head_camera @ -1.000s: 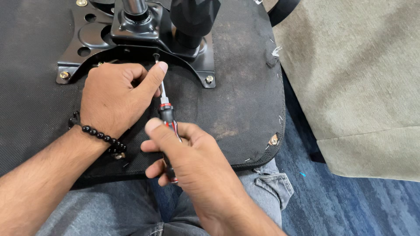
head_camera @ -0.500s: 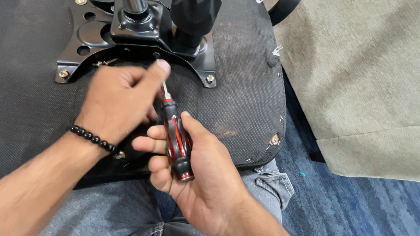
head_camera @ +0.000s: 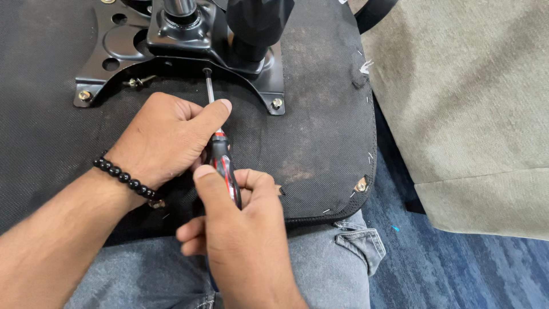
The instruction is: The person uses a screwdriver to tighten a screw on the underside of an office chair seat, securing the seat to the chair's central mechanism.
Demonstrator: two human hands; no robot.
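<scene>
Head view: the right hand [head_camera: 246, 229] is clenched around the red-and-black handle of the screwdriver [head_camera: 220, 151], thumb lying along it. The left hand [head_camera: 166, 137], just above and touching the right, pinches the shaft between thumb and forefinger. The tip sits on a screw [head_camera: 207, 71] at the edge of the black metal plate [head_camera: 114, 51], straight ahead of the left fingers. Half a second ago the right hand lay open with the handle across its palm and the tool tilted; now it grips, and the shaft points up into the plate. The seat underside [head_camera: 320, 131] rests on the person's jeans [head_camera: 326, 263]. A bead bracelet [head_camera: 123, 177] circles the left wrist.
</scene>
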